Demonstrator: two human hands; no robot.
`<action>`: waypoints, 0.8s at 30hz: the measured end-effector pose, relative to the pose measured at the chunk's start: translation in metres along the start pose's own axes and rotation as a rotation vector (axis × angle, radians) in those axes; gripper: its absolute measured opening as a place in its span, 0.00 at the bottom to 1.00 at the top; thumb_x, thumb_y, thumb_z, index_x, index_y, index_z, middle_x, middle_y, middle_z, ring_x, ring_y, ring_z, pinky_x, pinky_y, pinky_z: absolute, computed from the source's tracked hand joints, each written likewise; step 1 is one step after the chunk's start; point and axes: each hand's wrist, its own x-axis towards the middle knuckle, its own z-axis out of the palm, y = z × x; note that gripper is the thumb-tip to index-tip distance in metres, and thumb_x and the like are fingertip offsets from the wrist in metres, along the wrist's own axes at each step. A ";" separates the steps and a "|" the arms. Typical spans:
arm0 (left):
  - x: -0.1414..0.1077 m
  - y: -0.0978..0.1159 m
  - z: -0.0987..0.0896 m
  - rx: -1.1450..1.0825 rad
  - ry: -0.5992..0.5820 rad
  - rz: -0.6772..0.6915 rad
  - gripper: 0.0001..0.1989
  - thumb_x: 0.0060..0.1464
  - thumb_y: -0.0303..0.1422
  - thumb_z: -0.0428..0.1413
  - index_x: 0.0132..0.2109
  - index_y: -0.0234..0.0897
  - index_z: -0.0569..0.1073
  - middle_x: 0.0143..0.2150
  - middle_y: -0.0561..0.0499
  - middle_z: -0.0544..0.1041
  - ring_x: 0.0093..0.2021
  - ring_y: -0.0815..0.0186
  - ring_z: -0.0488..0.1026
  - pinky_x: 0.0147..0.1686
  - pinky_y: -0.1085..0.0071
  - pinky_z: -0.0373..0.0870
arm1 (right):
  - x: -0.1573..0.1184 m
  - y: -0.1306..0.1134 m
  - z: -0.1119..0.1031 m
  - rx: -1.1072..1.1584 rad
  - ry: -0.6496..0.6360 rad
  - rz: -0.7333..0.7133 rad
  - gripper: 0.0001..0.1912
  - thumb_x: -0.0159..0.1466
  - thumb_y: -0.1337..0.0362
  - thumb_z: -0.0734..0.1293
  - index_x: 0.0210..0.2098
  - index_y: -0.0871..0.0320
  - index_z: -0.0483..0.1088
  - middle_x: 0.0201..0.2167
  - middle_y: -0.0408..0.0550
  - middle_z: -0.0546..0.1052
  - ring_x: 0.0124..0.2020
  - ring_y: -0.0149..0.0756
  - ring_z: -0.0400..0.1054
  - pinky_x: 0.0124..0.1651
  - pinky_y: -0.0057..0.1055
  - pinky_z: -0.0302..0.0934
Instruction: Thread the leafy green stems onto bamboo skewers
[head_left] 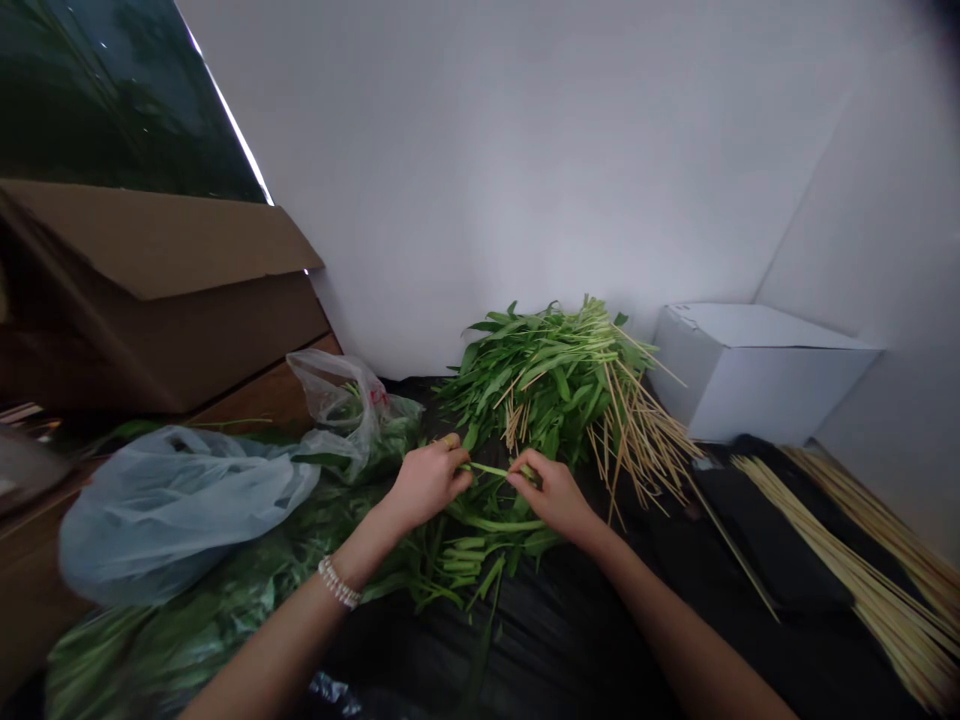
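A thin green vegetable stem stretches between my two hands. My left hand pinches its left end; a beaded bracelet circles that wrist. At the other end, my right hand has its fingers closed on the same stem. Just below them lies a small pile of cut stem pieces with some leaves and longer stalks. Behind the hands rises a large heap of leafy green stalks. Thin wooden sticks poke out of its right side.
Plastic bags and bagged greens lie at left, below an open cardboard box. A white box stands at right, behind bundles of long thin sticks. Black sheeting covers the work surface; a white wall is behind.
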 end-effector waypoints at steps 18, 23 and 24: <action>0.023 -0.032 -0.008 -0.691 0.245 -0.291 0.14 0.56 0.37 0.43 0.29 0.38 0.68 0.33 0.50 0.76 0.38 0.63 0.71 0.41 0.69 0.67 | 0.003 0.003 -0.008 -0.029 0.030 -0.022 0.04 0.62 0.63 0.64 0.32 0.55 0.68 0.23 0.37 0.67 0.24 0.29 0.60 0.30 0.26 0.54; 0.020 0.013 0.005 -0.474 0.002 -0.066 0.13 0.62 0.39 0.46 0.42 0.39 0.72 0.35 0.51 0.78 0.35 0.65 0.73 0.36 0.71 0.66 | -0.002 0.002 -0.002 -0.208 -0.020 -0.210 0.04 0.66 0.67 0.61 0.36 0.55 0.67 0.33 0.44 0.73 0.36 0.34 0.66 0.40 0.29 0.57; 0.019 0.017 0.008 -0.409 -0.032 -0.006 0.12 0.61 0.39 0.49 0.45 0.40 0.73 0.38 0.51 0.78 0.36 0.64 0.74 0.37 0.71 0.65 | -0.003 0.003 -0.001 -0.238 -0.021 -0.234 0.05 0.66 0.67 0.60 0.37 0.55 0.67 0.35 0.45 0.73 0.37 0.35 0.67 0.41 0.29 0.57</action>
